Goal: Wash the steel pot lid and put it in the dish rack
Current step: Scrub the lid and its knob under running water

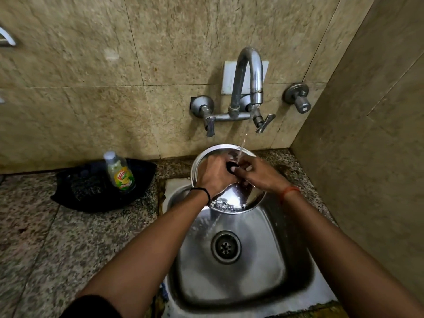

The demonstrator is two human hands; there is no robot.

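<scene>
Two hands on the lid point(231, 198), held tilted over the sink point(229, 271) under the tap point(249, 74) stream. Left hand point(214, 174) grips round the black knob point(230, 167); right hand point(259, 174) lies on the lid beside the knob, fingers hard to read, grip unclear. Judging by the running water: rinse in progress, racking not done. No dish rack in view. Soap bottle point(119, 172) sits in a black tray point(75, 191) on the counter point(46, 249). Lid centre is hidden by the hands.
</scene>
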